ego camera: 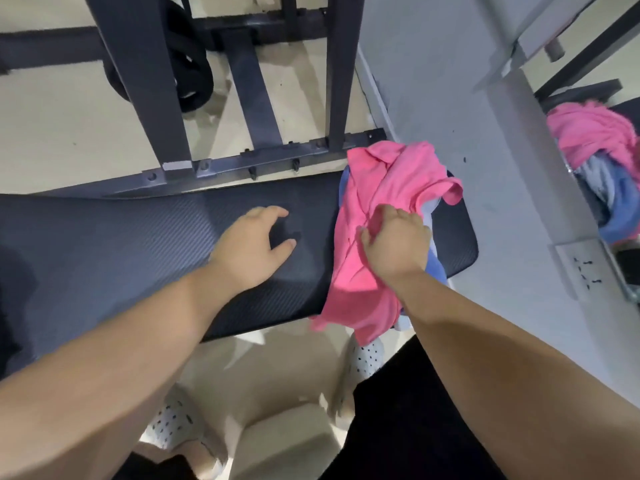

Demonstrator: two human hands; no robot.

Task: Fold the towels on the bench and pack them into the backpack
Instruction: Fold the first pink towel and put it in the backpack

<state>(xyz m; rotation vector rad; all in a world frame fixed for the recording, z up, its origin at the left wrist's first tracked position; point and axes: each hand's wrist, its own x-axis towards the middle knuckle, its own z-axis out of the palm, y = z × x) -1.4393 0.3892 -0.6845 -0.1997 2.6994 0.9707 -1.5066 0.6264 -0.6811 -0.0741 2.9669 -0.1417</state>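
Note:
A crumpled pink towel [381,202] lies on the right end of the black padded bench [121,244], draped over the bench's near edge. Under it peeks a blue towel [434,265]. My right hand [394,240] grips the pink towel near its middle, fingers curled into the cloth. My left hand [252,244] hovers over the bare bench pad to the left of the towel, fingers loosely spread, holding nothing. No backpack is visible.
A dark metal rack frame [242,161] with black weight plates [190,77] stands behind the bench. A mirror on the right wall reflects the towel pile [595,140]. A wall socket [581,268] sits low on the right. My white perforated shoes [367,355] are on the beige floor.

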